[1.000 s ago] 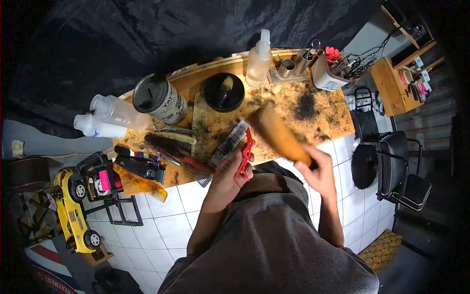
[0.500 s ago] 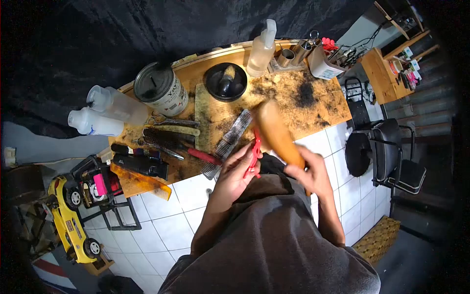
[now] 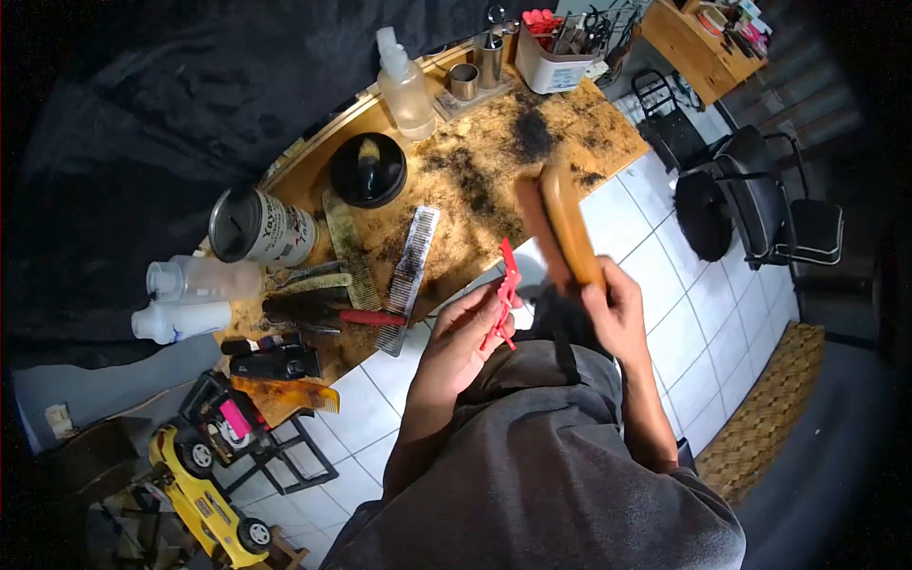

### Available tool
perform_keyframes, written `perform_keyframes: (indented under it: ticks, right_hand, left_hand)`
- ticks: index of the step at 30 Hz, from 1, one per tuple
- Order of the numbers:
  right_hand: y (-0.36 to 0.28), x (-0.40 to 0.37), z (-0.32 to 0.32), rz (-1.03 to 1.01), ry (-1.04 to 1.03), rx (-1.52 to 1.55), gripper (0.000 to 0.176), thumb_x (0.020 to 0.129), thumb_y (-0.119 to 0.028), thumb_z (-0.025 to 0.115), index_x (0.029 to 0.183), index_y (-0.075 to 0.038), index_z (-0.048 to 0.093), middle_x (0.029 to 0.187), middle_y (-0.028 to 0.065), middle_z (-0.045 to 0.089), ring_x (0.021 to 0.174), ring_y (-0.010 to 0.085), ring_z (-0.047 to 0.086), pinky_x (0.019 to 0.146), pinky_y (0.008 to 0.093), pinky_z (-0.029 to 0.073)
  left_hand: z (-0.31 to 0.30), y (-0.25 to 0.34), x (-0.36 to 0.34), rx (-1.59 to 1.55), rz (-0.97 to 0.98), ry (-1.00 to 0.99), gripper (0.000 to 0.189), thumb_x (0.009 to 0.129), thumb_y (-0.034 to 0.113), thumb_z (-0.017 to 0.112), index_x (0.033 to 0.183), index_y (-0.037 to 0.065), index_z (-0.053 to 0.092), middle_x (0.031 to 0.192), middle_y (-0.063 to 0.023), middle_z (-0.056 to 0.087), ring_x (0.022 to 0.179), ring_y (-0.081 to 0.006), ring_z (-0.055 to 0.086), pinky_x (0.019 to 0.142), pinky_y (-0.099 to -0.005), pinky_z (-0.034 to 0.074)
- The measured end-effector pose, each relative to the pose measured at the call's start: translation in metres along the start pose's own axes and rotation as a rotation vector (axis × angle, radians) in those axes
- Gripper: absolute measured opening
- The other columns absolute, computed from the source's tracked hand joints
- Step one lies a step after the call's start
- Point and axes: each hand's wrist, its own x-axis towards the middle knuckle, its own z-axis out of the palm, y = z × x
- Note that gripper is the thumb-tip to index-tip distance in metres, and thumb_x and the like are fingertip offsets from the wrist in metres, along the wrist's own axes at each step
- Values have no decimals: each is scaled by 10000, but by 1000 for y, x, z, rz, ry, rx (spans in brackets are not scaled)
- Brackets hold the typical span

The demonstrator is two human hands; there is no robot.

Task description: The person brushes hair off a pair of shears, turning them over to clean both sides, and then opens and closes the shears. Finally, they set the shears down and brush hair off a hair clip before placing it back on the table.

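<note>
My left hand (image 3: 461, 347) is closed around red plastic clips (image 3: 506, 290), which point up in front of my lap. To its right, my right hand (image 3: 616, 309) grips the end of a wooden-backed brush (image 3: 567, 223), its brown bristles facing left and slightly blurred. The brush is raised near the table's front edge, apart from the clips. Left of the hands, a long grey comb (image 3: 415, 266) lies across the table edge beside a red-handled tool (image 3: 370, 316).
The wooden table (image 3: 465, 247) is strewn with dark hair. It bears a paint can (image 3: 285, 233), a black bowl (image 3: 388, 190), a spray bottle (image 3: 408, 100) and a clipper (image 3: 275, 364). A black chair (image 3: 760, 190) stands right, a yellow toy car (image 3: 204, 499) lower left.
The view has turned and shifted right. The brush has swung more upright and away from the clips, showing its bristles. Both hands keep their hold.
</note>
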Motion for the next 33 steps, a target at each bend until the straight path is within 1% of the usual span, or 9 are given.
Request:
perform_keyframes:
  ticks: [4, 6, 8, 9, 12, 17, 21, 26, 33]
  right_hand:
    - [-13, -20, -13, -139, -374, -47, 466, 750, -379, 780, 1000, -12, 640, 835, 137, 677, 745, 248, 661, 714, 309, 488]
    - [1, -21, -20, -196, -327, -131, 480, 717, -400, 797, 988, -30, 654, 777, 163, 661, 688, 302, 660, 675, 327, 497]
    - [18, -17, -36, -107, -104, -291, 450, 723, -386, 793, 980, -40, 662, 768, 162, 656, 673, 288, 664, 630, 342, 498]
    - [19, -14, -46, -35, 7, -255, 449, 737, -384, 779, 992, -37, 655, 728, 161, 649, 620, 260, 651, 587, 323, 489]
    - [24, -9, -87, 79, 251, -302, 441, 767, -353, 765, 1023, -20, 631, 641, 128, 624, 555, 174, 624, 529, 285, 467]
    - [35, -28, -163, -33, -63, -30, 344, 719, -113, 757, 1024, -5, 641, 785, 136, 670, 678, 191, 653, 642, 296, 498]
    - [61, -35, -206, -63, -376, -34, 370, 710, -129, 789, 1028, 0, 651, 850, 152, 687, 777, 202, 680, 718, 310, 511]
    - [94, -16, -226, 192, 67, -121, 358, 753, -139, 767, 1048, 16, 637, 774, 140, 680, 684, 151, 644, 653, 280, 508]
    - [83, -41, -207, 121, -6, -14, 380, 731, -86, 753, 1058, 51, 616, 776, 134, 655, 685, 107, 594, 645, 247, 483]
  left_hand:
    - [4, -15, 20, 187, 55, 129, 337, 971, 166, 527, 1264, -2, 520, 1004, -50, 595, 820, -95, 564, 733, -245, 472]
    - [13, -21, 25, 186, -17, 89, 324, 968, 157, 533, 1251, 0, 534, 1036, -57, 602, 829, -96, 570, 727, -260, 482]
    - [23, -39, 33, 224, 73, 79, 326, 964, 148, 536, 1250, -9, 539, 1088, -68, 606, 825, -97, 568, 735, -267, 487]
    - [23, -36, 38, 100, -73, -78, 329, 961, 130, 536, 1256, -15, 537, 1117, -75, 608, 827, -105, 570, 772, -267, 483]
    - [49, -65, 48, 97, -172, 4, 311, 961, 144, 526, 1225, -18, 552, 1024, -58, 614, 830, -134, 591, 801, -300, 515]
    - [77, -122, 80, 87, -92, 98, 303, 956, 164, 544, 1202, -13, 561, 1061, -61, 618, 875, -129, 608, 789, -261, 513]
    - [131, -147, 105, 126, -52, 175, 274, 976, 150, 499, 1160, -39, 571, 1093, -67, 604, 816, -138, 589, 767, -242, 490]
    - [151, -162, 98, 182, -110, 124, 313, 993, 162, 476, 1232, -28, 547, 985, -39, 593, 803, -95, 558, 729, -222, 463]
    - [121, -170, 77, 27, -76, 197, 293, 989, 148, 473, 1200, -38, 553, 1053, -71, 596, 839, -125, 566, 767, -270, 477]
